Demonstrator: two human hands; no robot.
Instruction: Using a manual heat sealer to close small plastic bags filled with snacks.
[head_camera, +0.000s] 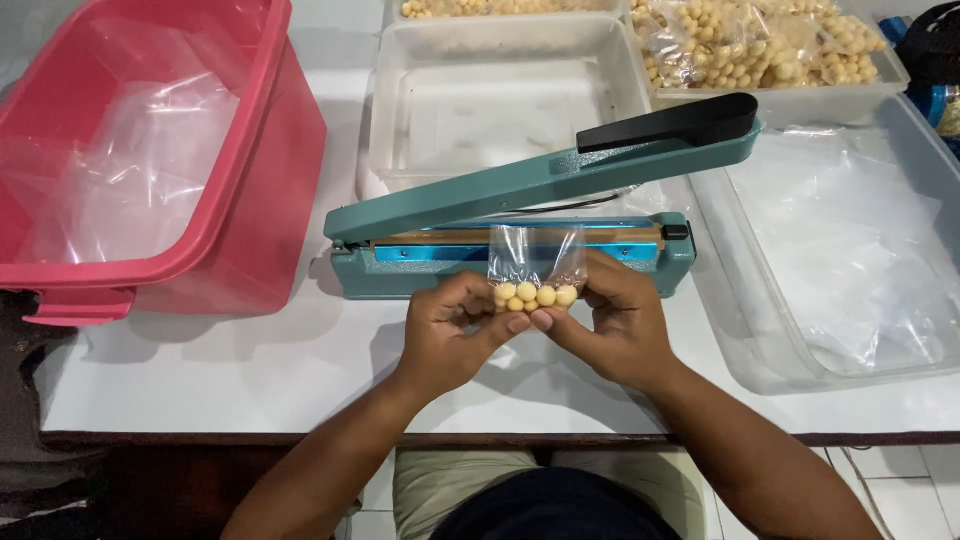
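Left hand (452, 335): fingers pinched the small clear bag of yellow balls (536, 275).
Right hand (612, 325): fingers clamped the bag too.
Bag top: lay across the open teal heat sealer (520, 215).
Free bench (250, 370): before sealer.

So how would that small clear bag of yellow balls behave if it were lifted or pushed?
The small clear bag looks thin and crinkled, so probably floppy. It holds only a few yellow balls, so likely light. Both hands, left and right, pinch it, perhaps because loose balls shift.

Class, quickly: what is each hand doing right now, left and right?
Left hand: closed, pinching the small clear bag of yellow balls.
Right hand: closed, pinching the same bag from the other side.
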